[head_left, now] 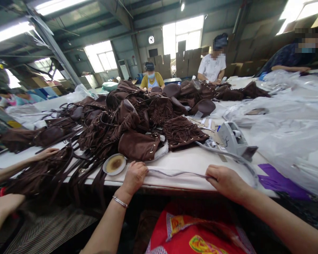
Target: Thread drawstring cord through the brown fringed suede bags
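1. cloth in bright red, with yellow figures and a checked border, spreads at six o'clock, below the table edge.
2. left hand, at seven o'clock, with a narrow silver bracelet at the wrist: its fingers are curled firmly around one end of a long strip of translucent whitish plastic film.
3. right hand, at four o'clock: thumb and bent fingers pinch the strip's other end.
4. the strip lies between the hands at half past five, a thin dark line running along it, by the near edge of the white tabletop.
5. toward nine o'clock, a co-worker's hand rests on a dark brown fringed bag; how far its fingers are closed, i cannot tell.
6. a round white bowl with yellowish contents sits at eight o'clock, just beyond the left hand.
7. a flat purple piece lies near four o'clock; a pale grey tabletop device stands at three.
8. dark brown suede-like bags, fringed and heaped, stretch from nine o'clock past twelve; crumpled clear plastic sheeting covers three o'clock.
9. across the table, a person in a yellow top is at twelve o'clock, and a person in a white top between one and two.
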{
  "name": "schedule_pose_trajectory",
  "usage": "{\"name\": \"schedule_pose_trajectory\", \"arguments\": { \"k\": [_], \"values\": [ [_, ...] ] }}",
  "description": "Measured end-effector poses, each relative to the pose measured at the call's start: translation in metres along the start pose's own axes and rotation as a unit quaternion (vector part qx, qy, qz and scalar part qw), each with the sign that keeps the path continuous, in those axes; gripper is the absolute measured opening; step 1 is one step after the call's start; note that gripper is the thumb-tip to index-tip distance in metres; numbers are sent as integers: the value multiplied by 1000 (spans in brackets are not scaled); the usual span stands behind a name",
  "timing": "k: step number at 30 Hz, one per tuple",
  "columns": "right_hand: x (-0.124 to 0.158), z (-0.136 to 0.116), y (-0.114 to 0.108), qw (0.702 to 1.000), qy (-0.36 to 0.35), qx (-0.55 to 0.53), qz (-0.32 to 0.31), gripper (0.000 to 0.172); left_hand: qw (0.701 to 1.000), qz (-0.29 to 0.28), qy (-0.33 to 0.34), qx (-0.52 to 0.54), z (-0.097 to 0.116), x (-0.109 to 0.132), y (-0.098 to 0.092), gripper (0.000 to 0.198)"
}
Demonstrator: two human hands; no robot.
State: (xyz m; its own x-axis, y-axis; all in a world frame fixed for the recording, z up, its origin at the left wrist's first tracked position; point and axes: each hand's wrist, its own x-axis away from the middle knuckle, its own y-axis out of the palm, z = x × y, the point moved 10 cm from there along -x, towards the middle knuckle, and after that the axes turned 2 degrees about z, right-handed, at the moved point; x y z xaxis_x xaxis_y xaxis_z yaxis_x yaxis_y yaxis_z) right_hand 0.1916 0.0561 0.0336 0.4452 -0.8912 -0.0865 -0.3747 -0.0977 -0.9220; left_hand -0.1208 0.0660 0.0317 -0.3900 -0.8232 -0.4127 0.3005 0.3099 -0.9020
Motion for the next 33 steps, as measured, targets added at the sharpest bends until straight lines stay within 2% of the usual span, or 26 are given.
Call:
{"name": "schedule_pose_trajectory", "arguments": {
  "k": [4, 7, 9, 11, 14, 16, 18, 20, 21, 23, 24, 27, 30, 33],
  "values": [
    [-8, -13, 11, 995, -47, 78, 34, 25, 1000, -24, 6, 8, 42, -4, -10, 47],
    [-8, -15, 20, 993, -57, 97, 38, 24, 996, -48, 43, 64, 77, -3, -2, 56],
    [-6, -14, 22, 992, -60, 103, 44, 24, 993, -54, 55, 87, 84, 0, 9, 43],
    [-3, -14, 22, 990, -74, 110, 47, 24, 993, -56, 54, 93, 78, 1, 21, 25],
    [0, -18, 28, 984, -115, 126, 43, 24, 993, -74, 51, 75, 66, 0, 30, 19],
    [-1, -23, 35, 982, -127, 134, 43, 23, 994, -83, 42, 50, 67, -7, 28, 14],
    [-6, -30, 42, 982, -124, 133, 47, 22, 995, -80, 37, 39, 83, -15, 24, 20],
    [-13, -42, 47, 983, -122, 127, 54, 20, 994, -76, 58, 48, 111, -24, 27, 37],
    [-17, -49, 49, 983, -122, 124, 59, 19, 993, -75, 74, 54, 126, -27, 31, 37],
    [-24, -57, 49, 984, -115, 120, 63, 19, 992, -69, 89, 49, 145, -34, 42, 15],
    [-26, -58, 48, 985, -112, 115, 59, 19, 993, -65, 91, 41, 149, -36, 47, 6],
    [-24, -48, 45, 991, -107, 76, 10, 15, 994, -52, 90, 16, 135, -40, 51, 14],
    [-14, -17, 36, 996, -71, 38, -41, 29, 996, -42, 83, 3, 102, -38, 43, 15],
    [-3, 16, 28, 996, -32, 40, -75, 24, 997, -34, 66, 0, 74, -32, 35, 18]
  ]
}}
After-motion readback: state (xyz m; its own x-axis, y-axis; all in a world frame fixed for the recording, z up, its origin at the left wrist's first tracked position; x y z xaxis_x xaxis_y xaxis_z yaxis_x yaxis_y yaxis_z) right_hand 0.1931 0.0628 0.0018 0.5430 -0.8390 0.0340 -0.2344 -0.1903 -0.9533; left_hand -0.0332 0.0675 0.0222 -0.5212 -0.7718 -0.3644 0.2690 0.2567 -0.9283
